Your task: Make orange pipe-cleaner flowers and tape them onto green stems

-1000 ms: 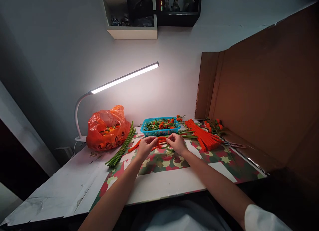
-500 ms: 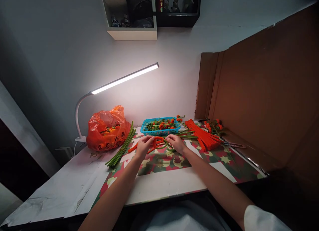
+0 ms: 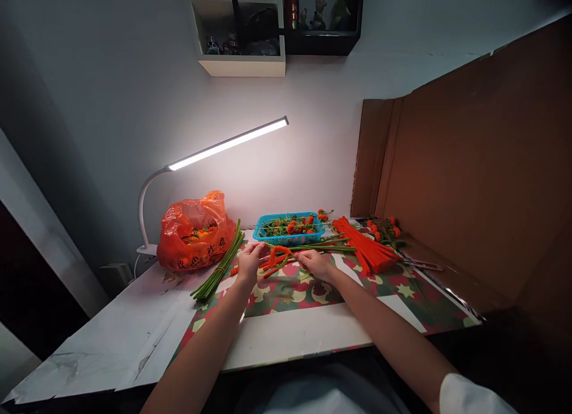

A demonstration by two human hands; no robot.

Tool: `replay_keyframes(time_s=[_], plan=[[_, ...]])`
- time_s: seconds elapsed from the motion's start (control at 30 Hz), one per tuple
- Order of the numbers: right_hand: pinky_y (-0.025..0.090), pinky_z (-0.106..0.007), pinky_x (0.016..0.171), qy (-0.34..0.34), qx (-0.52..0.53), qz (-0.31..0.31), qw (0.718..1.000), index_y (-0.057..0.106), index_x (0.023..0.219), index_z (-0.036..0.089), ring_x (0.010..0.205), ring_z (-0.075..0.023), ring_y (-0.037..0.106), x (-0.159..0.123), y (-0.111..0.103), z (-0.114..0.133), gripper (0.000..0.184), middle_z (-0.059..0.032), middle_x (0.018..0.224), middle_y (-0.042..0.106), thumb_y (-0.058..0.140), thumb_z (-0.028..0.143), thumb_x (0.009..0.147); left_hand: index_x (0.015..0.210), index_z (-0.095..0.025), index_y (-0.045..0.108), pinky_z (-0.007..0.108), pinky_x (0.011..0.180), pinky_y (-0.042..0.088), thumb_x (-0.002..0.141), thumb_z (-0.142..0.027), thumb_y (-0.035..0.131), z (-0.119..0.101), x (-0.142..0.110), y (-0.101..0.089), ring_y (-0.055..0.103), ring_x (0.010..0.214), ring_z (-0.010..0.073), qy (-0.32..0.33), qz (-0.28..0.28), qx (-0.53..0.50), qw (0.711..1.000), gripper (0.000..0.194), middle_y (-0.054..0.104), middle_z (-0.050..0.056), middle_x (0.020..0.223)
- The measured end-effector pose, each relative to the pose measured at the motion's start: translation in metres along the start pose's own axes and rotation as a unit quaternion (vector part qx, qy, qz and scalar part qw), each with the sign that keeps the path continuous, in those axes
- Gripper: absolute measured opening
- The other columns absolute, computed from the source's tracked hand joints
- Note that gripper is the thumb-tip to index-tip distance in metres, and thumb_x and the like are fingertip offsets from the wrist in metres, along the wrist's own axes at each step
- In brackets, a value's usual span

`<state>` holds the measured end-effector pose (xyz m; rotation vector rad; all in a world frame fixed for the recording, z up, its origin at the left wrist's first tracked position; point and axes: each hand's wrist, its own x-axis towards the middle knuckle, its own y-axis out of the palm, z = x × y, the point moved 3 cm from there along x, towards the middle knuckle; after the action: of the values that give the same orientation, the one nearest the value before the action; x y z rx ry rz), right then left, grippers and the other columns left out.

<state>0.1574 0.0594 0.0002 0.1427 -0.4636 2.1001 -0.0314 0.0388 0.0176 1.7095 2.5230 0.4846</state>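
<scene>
Between my two hands is a bent orange pipe cleaner (image 3: pixel 280 251), curved into an arch with a coiled, fuzzy look, and a thin green stem close by it. My left hand (image 3: pixel 251 260) pinches at the left end of this piece, thumb and fingertips together. On the other side, my right hand (image 3: pixel 315 264) is closed with its fingertips on the right end. Small details at the fingertips are hard to make out. More orange and green pipe cleaners lie on the tabletop under and behind the hands, including long green stems (image 3: pixel 330 246).
A blue basket (image 3: pixel 290 240) of orange flowers on green stems stands behind my hands. To the left are a tied green bundle (image 3: pixel 218 271), an orange plastic bag (image 3: pixel 185 262) and a lamp (image 3: pixel 227 143). Orange pipe cleaners (image 3: pixel 369 247), scissors (image 3: pixel 424 265) and a cardboard wall (image 3: pixel 469 164) are right.
My left hand has moved a little left, away from the right hand, widening the gap. The orange arch shows more fully between them. The view has shifted slightly.
</scene>
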Motion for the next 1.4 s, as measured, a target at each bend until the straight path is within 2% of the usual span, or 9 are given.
replay_keyframes(time_s=[0.4, 0.5, 0.6, 0.67, 0.77, 0.87, 1.0, 1.17, 1.4], plan=[[0.016, -0.022, 0.041, 0.02, 0.054, -0.018, 0.998, 0.034, 0.049, 0.02, 0.039, -0.0051, 0.022, 0.0, -0.003, 0.002, 0.052, 0.0072, 0.042, 0.032, 0.052, 0.065, 0.07, 0.077, -0.015, 0.06, 0.024, 0.053, 0.049, 0.066, -0.032, 0.063, -0.002, -0.002, -0.001, 0.066, 0.066, 0.0163, -0.059, 0.011, -0.009, 0.998, 0.02, 0.071, 0.008, 0.082], [0.016, -0.022, 0.041, 0.02, 0.065, -0.015, 0.998, 0.033, 0.049, 0.021, 0.038, -0.0051, 0.022, 0.0, -0.003, 0.003, 0.053, 0.0075, 0.041, 0.032, 0.052, 0.066, 0.07, 0.08, -0.016, 0.063, 0.024, 0.054, 0.048, 0.066, -0.039, 0.066, -0.005, -0.002, 0.0, 0.066, 0.07, 0.0178, 0.015, 0.025, 0.056, 0.998, 0.027, 0.071, 0.009, 0.086], [0.015, -0.022, 0.04, 0.021, 0.064, -0.007, 0.998, 0.032, 0.048, 0.021, 0.038, -0.0048, 0.021, -0.001, -0.002, 0.005, 0.055, 0.0079, 0.041, 0.029, 0.053, 0.067, 0.069, 0.088, -0.017, 0.067, 0.023, 0.058, 0.047, 0.065, -0.045, 0.07, -0.007, -0.008, 0.008, 0.065, 0.076, 0.0193, 0.075, 0.126, 0.125, 0.981, 0.036, 0.071, 0.008, 0.087], [0.013, -0.022, 0.041, 0.025, 0.064, 0.005, 0.998, 0.03, 0.047, 0.021, 0.038, -0.0047, 0.019, -0.003, 0.0, 0.006, 0.056, 0.0084, 0.04, 0.027, 0.054, 0.067, 0.068, 0.091, -0.017, 0.067, 0.023, 0.056, 0.045, 0.067, -0.046, 0.07, -0.002, -0.015, 0.014, 0.064, 0.07, 0.0178, 0.018, 0.24, 0.143, 0.96, 0.038, 0.07, 0.007, 0.084], [0.013, -0.022, 0.042, 0.032, 0.037, 0.031, 0.998, 0.035, 0.047, 0.02, 0.039, -0.0046, 0.019, -0.006, 0.003, 0.008, 0.054, 0.0083, 0.04, 0.028, 0.055, 0.065, 0.069, 0.094, -0.015, 0.066, 0.024, 0.055, 0.045, 0.074, -0.051, 0.064, 0.01, -0.031, 0.02, 0.061, 0.06, 0.0153, -0.156, 0.391, 0.111, 0.9, 0.041, 0.068, 0.007, 0.077], [0.013, -0.022, 0.042, 0.027, 0.005, 0.034, 0.999, 0.043, 0.05, 0.018, 0.04, -0.0047, 0.021, -0.009, 0.006, 0.012, 0.052, 0.008, 0.041, 0.03, 0.056, 0.064, 0.07, 0.096, -0.015, 0.064, 0.028, 0.059, 0.047, 0.078, -0.06, 0.052, 0.015, -0.046, 0.023, 0.062, 0.061, 0.018, -0.302, 0.466, 0.039, 0.831, 0.05, 0.066, 0.006, 0.072], [0.017, -0.021, 0.041, 0.011, 0.044, 0.02, 0.999, 0.044, 0.052, 0.018, 0.039, -0.005, 0.028, -0.011, 0.01, 0.018, 0.052, 0.0076, 0.042, 0.036, 0.061, 0.065, 0.066, 0.098, -0.015, 0.063, 0.031, 0.059, 0.047, 0.08, -0.063, 0.045, 0.013, -0.057, 0.028, 0.064, 0.065, 0.0221, -0.378, 0.521, -0.006, 0.765, 0.055, 0.066, 0.008, 0.073], [0.022, -0.02, 0.042, 0.02, 0.123, -0.015, 0.992, 0.044, 0.057, 0.018, 0.039, -0.0048, 0.032, -0.008, 0.012, 0.017, 0.054, 0.0079, 0.045, 0.041, 0.064, 0.068, 0.06, 0.097, -0.013, 0.064, 0.026, 0.054, 0.043, 0.084, -0.057, 0.043, 0.011, -0.058, 0.032, 0.061, 0.062, 0.0183, -0.384, 0.513, -0.028, 0.768, 0.05, 0.068, 0.012, 0.08], [0.028, -0.021, 0.044, 0.039, 0.181, 0.005, 0.983, 0.046, 0.066, 0.019, 0.039, -0.0069, 0.04, -0.007, 0.017, 0.015, 0.053, 0.007, 0.045, 0.048, 0.061, 0.069, 0.062, 0.089, -0.015, 0.063, 0.025, 0.054, 0.044, 0.082, -0.047, 0.051, 0.012, -0.057, 0.033, 0.061, 0.06, 0.0167, -0.371, 0.48, -0.045, 0.794, 0.035, 0.066, 0.009, 0.075]])
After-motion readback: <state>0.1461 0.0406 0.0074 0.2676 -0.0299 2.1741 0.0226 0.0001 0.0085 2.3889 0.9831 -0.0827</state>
